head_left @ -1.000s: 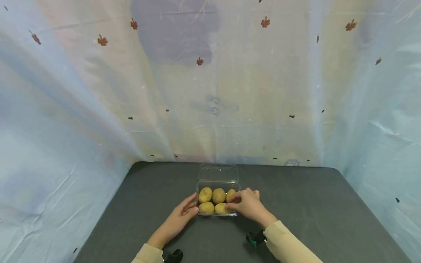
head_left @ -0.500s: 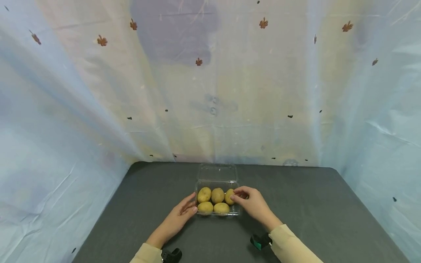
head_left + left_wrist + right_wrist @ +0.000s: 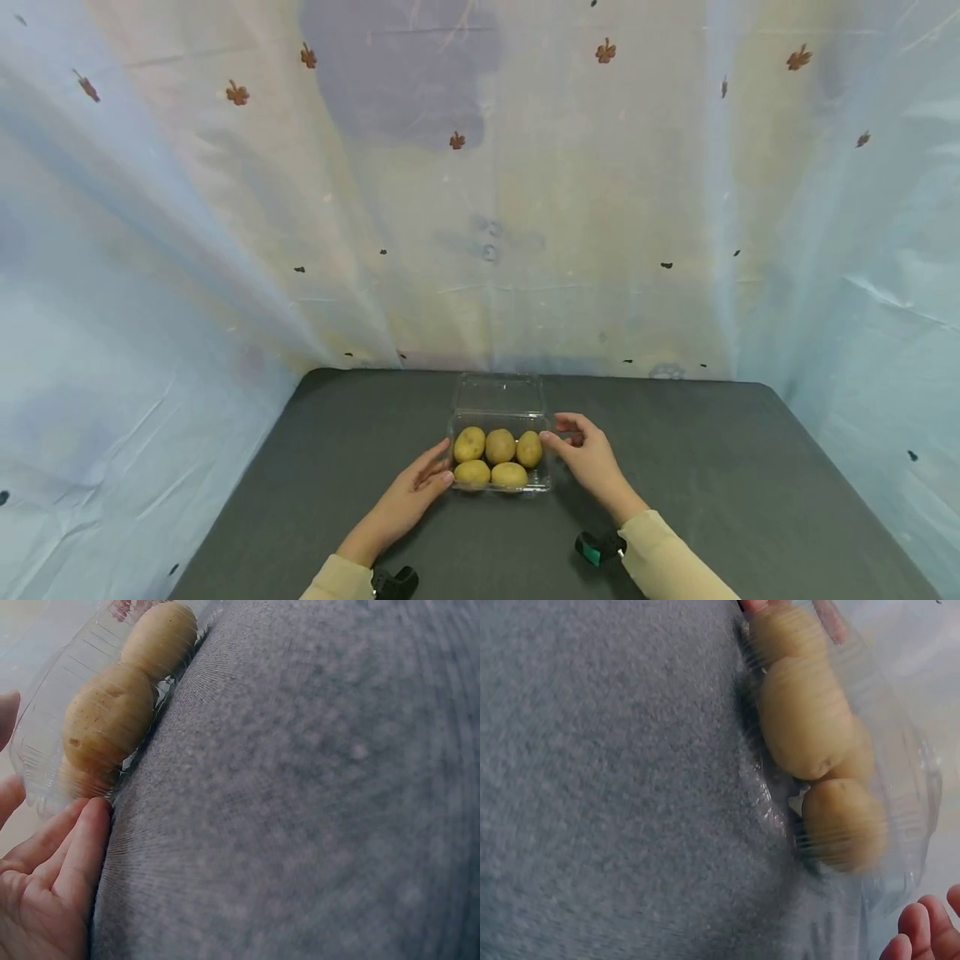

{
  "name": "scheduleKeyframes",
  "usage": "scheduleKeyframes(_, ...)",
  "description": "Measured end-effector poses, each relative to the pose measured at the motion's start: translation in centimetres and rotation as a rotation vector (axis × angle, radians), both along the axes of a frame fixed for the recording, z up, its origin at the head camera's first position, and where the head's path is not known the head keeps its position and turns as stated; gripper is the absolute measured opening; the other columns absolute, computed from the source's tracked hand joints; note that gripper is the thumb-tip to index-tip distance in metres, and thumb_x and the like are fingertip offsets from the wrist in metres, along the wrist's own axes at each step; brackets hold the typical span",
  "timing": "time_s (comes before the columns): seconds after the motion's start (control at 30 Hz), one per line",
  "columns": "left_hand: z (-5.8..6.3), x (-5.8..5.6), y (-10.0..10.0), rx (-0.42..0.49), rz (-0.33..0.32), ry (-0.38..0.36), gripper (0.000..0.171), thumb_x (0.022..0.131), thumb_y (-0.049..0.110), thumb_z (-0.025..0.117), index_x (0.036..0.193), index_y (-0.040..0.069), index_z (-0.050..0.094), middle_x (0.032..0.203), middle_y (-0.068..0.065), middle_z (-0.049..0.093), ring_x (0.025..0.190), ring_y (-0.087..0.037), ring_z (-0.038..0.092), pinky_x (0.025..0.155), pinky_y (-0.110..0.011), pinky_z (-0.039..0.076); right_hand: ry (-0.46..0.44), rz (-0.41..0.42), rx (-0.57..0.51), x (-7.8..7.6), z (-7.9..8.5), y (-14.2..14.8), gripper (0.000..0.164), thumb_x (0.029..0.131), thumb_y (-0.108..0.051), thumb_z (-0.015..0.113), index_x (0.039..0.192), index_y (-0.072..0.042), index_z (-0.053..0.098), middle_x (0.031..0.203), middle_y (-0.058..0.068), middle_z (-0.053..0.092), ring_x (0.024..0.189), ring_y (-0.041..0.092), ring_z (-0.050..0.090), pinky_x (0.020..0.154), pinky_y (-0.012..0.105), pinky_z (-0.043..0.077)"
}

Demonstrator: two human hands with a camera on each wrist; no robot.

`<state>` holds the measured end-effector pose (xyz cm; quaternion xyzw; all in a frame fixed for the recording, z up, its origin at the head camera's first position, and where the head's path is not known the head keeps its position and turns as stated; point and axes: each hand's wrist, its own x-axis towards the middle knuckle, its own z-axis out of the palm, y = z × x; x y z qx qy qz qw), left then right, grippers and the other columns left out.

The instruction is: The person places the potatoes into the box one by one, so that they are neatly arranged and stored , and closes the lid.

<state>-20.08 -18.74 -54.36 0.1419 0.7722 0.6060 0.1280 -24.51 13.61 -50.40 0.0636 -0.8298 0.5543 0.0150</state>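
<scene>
Several yellow potatoes lie in a clear plastic clamshell box, three along the back and two along the front. Its hinged lid stands open at the far side. My left hand touches the box's left side, with fingertips low against the wall in the left wrist view. At the right wall, my right hand has its thumb by the rim, close to the back right potato. No potato is in its fingers. In the right wrist view, potatoes show through the clear wall, with my right fingertips apart from them.
The box stands on a dark grey table, in the front row's right corner of which no potato lies. A pale patterned curtain encloses the back and sides. Dark bands sit at both wrists.
My right hand has drawn back to the right, from over the potatoes to the box's right side, letting go of a potato. My left hand has stayed at the left wall.
</scene>
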Motion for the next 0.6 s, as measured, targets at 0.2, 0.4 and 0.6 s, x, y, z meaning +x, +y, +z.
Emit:
scheduleKeyframes(0.2, 0.1, 0.1, 0.2, 0.008, 0.002, 0.002, 0.061, 0.102, 0.035, 0.051, 0.155, 0.029, 0.021, 0.151, -0.014, 0.036, 0.135, -0.030, 0.038, 0.106, -0.049, 0.036, -0.060, -0.007, -0.026, -0.2, -0.5, 0.5, 0.072, 0.085, -0.052, 0.069, 0.142, -0.015, 0.047, 0.120, 0.003, 0.061, 0.107, 0.021, 0.059, 0.086, 0.043, 0.051)
scheduleKeyframes(0.4, 0.2, -0.2, 0.1, 0.013, -0.012, 0.007, 0.061, 0.103, 0.032, 0.049, 0.156, 0.030, 0.018, 0.151, -0.014, 0.036, 0.135, -0.029, 0.039, 0.106, -0.050, 0.036, -0.100, 0.002, -0.078, -0.4, -1.0, 0.9, 0.072, 0.086, -0.052, 0.067, 0.143, -0.013, 0.045, 0.119, 0.002, 0.063, 0.112, 0.022, 0.058, 0.095, 0.048, 0.047)
scheduleKeyframes(0.6, 0.7, -0.4, -0.1, 0.049, 0.008, -0.003, 0.061, 0.104, 0.031, 0.048, 0.156, 0.028, 0.016, 0.150, -0.014, 0.038, 0.135, -0.030, 0.039, 0.105, -0.042, 0.040, -0.114, 0.011, -0.103, -0.8, -1.4, 0.6, 0.072, 0.088, -0.052, 0.066, 0.142, -0.011, 0.045, 0.122, 0.007, 0.062, 0.112, 0.023, 0.059, 0.095, 0.048, 0.046)
